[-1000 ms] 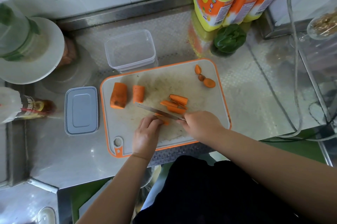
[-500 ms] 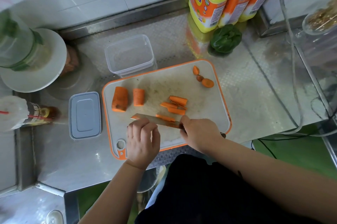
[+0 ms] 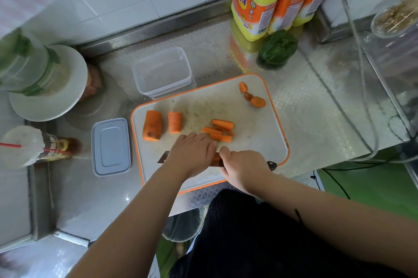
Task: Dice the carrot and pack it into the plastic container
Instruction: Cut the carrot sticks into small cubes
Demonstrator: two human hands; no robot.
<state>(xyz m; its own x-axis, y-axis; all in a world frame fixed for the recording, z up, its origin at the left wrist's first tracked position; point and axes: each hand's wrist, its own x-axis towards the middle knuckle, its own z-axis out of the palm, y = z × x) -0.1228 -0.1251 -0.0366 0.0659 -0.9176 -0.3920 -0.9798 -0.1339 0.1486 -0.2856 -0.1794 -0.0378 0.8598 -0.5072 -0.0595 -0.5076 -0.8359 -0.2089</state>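
Observation:
A white cutting board (image 3: 260,132) with an orange rim lies on the steel counter. On its left lie two thick carrot chunks (image 3: 152,128), at its middle several carrot sticks (image 3: 220,130), and at its far right corner three small carrot end pieces (image 3: 252,96). My right hand (image 3: 244,168) grips the handle of a knife (image 3: 162,159), which lies across the board's near part. My left hand (image 3: 192,153) reaches over the blade, its fingertips right beside the sticks. The clear plastic container (image 3: 162,72) stands behind the board, with nothing in it.
The container's grey lid (image 3: 111,146) lies left of the board. A white plate (image 3: 67,96) bearing a glass jar and a sauce bottle (image 3: 56,146) stand further left. Yellow bottles (image 3: 257,1) and a green vegetable (image 3: 278,48) stand behind. A cable (image 3: 366,105) hangs at the right.
My left hand has uncurled and moved forward over the blade to the carrot sticks. The knife has drawn back toward the board's near edge, away from the sticks.

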